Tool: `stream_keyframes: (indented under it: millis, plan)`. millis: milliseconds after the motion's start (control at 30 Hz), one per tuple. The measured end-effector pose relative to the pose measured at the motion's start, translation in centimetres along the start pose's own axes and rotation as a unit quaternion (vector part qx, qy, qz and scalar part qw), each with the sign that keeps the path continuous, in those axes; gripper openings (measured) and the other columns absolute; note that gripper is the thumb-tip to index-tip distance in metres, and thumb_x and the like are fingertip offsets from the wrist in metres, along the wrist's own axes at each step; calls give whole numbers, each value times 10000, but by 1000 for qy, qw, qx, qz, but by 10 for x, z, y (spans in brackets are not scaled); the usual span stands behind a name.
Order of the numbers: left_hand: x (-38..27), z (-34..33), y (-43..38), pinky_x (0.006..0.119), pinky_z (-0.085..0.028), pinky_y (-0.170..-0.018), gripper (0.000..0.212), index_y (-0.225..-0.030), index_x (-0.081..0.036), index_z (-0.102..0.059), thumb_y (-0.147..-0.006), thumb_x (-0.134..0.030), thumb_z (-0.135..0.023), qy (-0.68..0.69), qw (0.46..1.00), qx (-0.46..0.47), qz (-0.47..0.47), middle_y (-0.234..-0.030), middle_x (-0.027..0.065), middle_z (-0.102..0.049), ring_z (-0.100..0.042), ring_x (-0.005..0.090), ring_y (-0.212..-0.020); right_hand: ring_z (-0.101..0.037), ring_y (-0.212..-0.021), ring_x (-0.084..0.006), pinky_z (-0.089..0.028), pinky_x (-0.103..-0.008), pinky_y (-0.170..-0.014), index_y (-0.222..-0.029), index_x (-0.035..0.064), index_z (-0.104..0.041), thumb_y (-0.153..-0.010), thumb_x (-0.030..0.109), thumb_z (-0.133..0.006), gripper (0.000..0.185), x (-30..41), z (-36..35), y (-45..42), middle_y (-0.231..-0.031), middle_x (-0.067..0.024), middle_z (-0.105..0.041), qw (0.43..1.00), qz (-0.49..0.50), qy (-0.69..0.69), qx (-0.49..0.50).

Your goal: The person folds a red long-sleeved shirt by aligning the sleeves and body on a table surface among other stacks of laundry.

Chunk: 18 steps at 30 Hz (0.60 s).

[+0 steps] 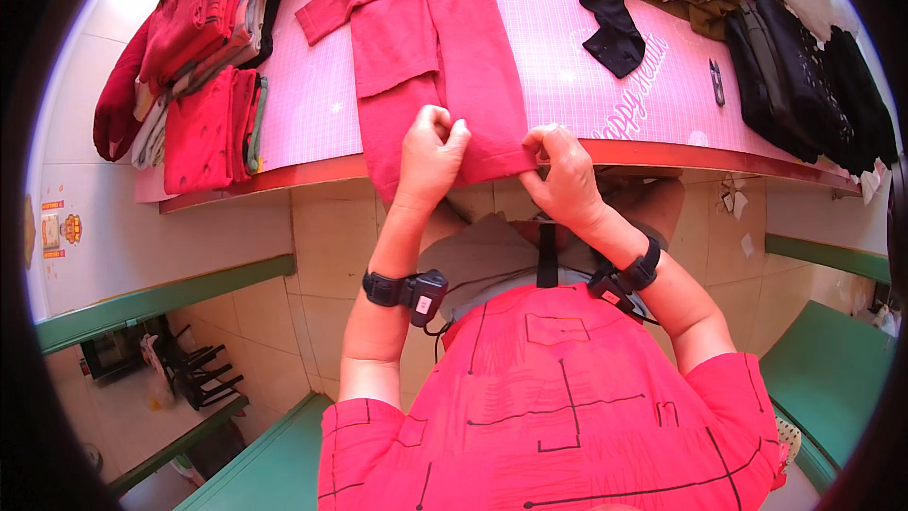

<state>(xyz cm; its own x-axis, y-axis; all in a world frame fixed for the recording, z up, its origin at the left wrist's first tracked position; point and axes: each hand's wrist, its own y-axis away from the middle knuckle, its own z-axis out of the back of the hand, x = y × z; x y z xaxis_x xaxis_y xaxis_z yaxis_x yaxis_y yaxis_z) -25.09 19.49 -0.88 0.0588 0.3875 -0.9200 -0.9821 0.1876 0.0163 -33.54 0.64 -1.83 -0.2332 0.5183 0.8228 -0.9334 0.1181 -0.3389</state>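
Note:
A red knit garment (479, 78) lies spread lengthwise on the table in front of me, one sleeve-like part folded out to the left. Its lower end hangs over the table's near edge. My right hand (567, 174) pinches the right corner of the hemmed lower edge between thumb and fingers. Over the middle of the lower part, my left hand (433, 156) has its thumb and curled fingers pressed together on the cloth. The fabric under the left fingers is partly hidden.
Folded clothes (213, 128) are stacked at the left, with more at the far left. A black garment (613, 21), thread snips (717, 81) and dark folded clothes (787, 85) are on the right. The table's red edge (660, 152) faces me. Green benches (830, 369) stand beside me.

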Motion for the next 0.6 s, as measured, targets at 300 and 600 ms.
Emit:
stream_keyframes:
  millis: [300,600]
  plan:
    - [14,19,16,204,-422,-548,321,-1128,-11,-514,-870,-41,-703,-80,996,46,-17,-792,8,-584,-510,25,-630,-563,-691,-241,-436,-357,-660,-768,85,-587,-698,44,-698,138,-6,6,5,-751,-47,-570,965,218,112,95]
    - [-15,12,-28,473,-512,-737,439,-1145,-39,-522,-861,-318,-707,-296,955,-4,6,-866,182,-676,-668,374,-835,-611,-752,-288,-485,-396,-702,-890,71,-620,-843,158,-687,120,-4,13,-51,-774,-77,-617,997,6,63,49]
